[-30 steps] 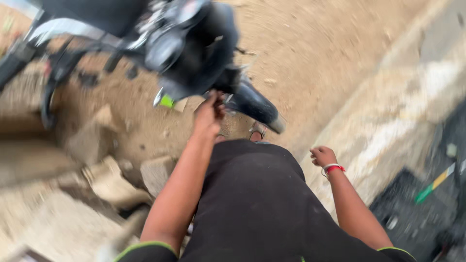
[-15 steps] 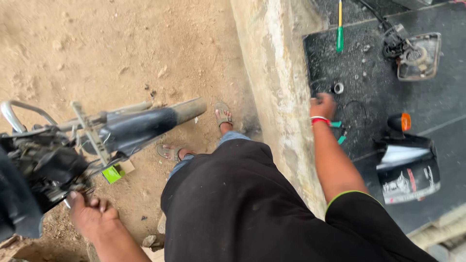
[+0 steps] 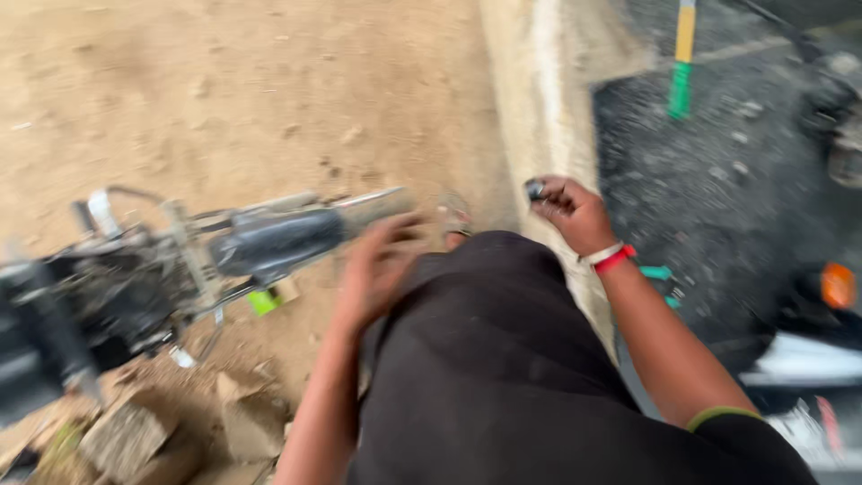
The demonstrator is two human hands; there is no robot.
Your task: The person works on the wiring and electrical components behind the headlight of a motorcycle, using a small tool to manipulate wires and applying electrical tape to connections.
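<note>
My right hand [image 3: 570, 211], with a red and white band at the wrist, is closed around a small dark part [image 3: 535, 189] and hangs over the concrete curb [image 3: 539, 108]. My left hand [image 3: 377, 269] is blurred, its fingers spread, holding nothing. It hovers just right of the motorcycle [image 3: 180, 269], close to the chrome exhaust pipe [image 3: 373, 207]. The motorcycle lies across the left of the view on sandy ground. My black-clad lap fills the lower middle, with a sandalled foot [image 3: 455, 216] showing above it.
Broken stone blocks [image 3: 126, 436] lie at the lower left under the motorcycle. Right of the curb is a dark oily slab [image 3: 718, 180] with a yellow-and-green screwdriver [image 3: 682, 63], a teal-handled tool [image 3: 660, 274], and an orange indicator lamp [image 3: 838, 286] on a white motorcycle part.
My right hand has lifted off the dark slab with a small dark part in it. My left hand has left the motorcycle and moved right, toward the exhaust. The view has tilted.
</note>
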